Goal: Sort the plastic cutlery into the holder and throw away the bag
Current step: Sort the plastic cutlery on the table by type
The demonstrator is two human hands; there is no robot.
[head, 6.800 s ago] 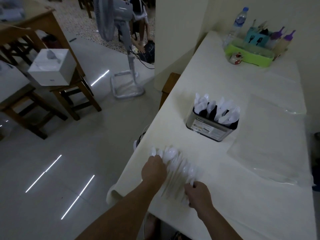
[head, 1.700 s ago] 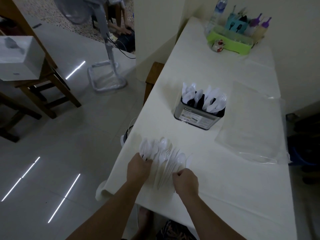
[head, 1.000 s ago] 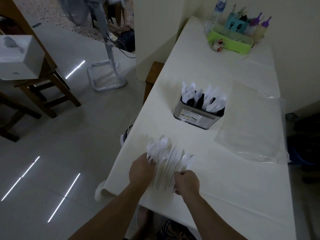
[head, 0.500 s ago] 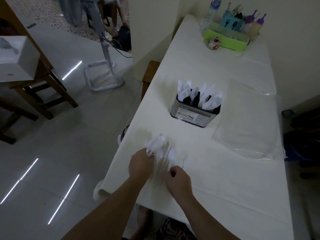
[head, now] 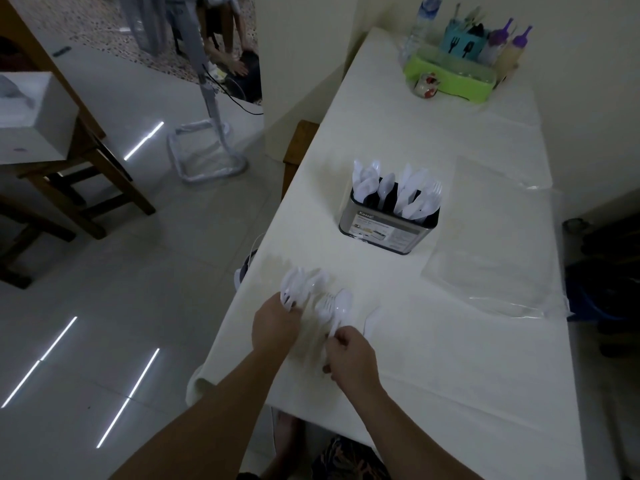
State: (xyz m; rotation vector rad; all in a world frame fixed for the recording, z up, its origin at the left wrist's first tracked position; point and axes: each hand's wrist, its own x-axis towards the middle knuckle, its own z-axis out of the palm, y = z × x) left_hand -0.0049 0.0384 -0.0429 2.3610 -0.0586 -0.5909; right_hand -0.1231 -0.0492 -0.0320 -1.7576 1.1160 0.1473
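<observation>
My left hand (head: 274, 326) grips a bunch of white plastic cutlery (head: 298, 284) near the table's front left edge, the heads fanned out above my fingers. My right hand (head: 350, 359) pinches the handles of a white spoon and fork (head: 335, 307) just to the right. One loose white piece (head: 370, 319) lies flat on the cloth beside them. Farther back stands the metal cutlery holder (head: 385, 231), with white spoons and forks upright in its compartments. The clear plastic bag (head: 491, 258) lies flat to the holder's right.
The table (head: 450, 375) has a white cloth, with its left edge dropping to a tiled floor. At the far end sits a green tray (head: 450, 76) with bottles and a teal cup. A fan stand (head: 211, 133), wooden stools and a white box (head: 31, 119) stand to the left.
The spread pile has been gathered: my left hand now holds a bunch lifted off the cloth, and my right hand has closed on two pieces. One piece stays on the table.
</observation>
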